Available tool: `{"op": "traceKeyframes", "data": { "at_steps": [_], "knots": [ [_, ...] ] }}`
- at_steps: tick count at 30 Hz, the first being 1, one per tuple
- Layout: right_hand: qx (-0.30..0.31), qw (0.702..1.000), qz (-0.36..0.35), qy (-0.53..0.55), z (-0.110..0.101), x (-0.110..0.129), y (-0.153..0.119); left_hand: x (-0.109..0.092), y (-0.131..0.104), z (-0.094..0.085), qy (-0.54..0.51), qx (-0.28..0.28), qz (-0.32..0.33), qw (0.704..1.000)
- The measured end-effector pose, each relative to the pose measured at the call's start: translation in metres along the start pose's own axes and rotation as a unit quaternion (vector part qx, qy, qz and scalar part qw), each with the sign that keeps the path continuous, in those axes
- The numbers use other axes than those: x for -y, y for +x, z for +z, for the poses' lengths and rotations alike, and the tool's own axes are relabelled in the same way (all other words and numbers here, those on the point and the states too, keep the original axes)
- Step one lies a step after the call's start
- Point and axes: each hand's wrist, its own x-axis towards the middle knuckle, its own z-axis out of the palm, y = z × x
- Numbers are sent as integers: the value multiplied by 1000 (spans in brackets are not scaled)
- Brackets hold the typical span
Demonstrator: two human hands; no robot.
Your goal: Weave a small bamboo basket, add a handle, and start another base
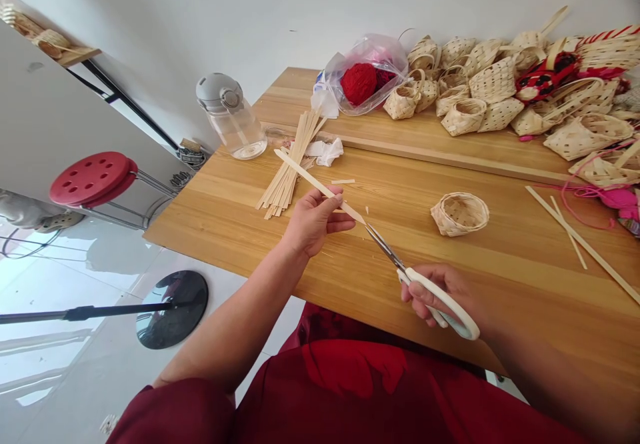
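while in hands (313, 223), scissors (424, 280) (and strip (310, 178))

Brown wood-grain table (520, 277) spans beneath both grips. Just beyond left hand (311, 223): fanned bundle of flat pale strips (284, 187); clear grey-lidded bottle (235, 127) farther left. Beyond right hand (453, 283): small round pale woven basket (447, 223); rightward, two crossed pale strips (600, 263).
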Motion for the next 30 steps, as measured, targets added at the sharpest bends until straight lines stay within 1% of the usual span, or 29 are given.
{"op": "traceKeyframes", "data": {
  "at_steps": [2, 5, 8, 11, 18, 23, 30],
  "knots": [
    [-1, 1000, 2, 0, 2, -1, 0, 0, -3, 1, -1, -3, 3, 1000],
    [-29, 999, -18, 13, 8, -2, 1, 3, -7, 4, -28, -22, 27, 999],
    [-61, 997, -36, 40, 16, -1, 5, 9, -10, 8, -61, -41, 49, 996],
    [-78, 994, -38, 60, 22, 2, 9, 16, -12, 12, -85, -57, 58, 993],
    [-84, 990, -64, 96, 30, 3, 9, 25, -15, 15, -114, -73, 83, 987],
    [-88, 989, -72, 90, 31, 2, 6, 26, -17, 17, -120, -70, 90, 986],
    [-99, 989, -75, 79, 37, 8, 9, 28, -21, 21, -129, -70, 99, 984]
  ]
}}
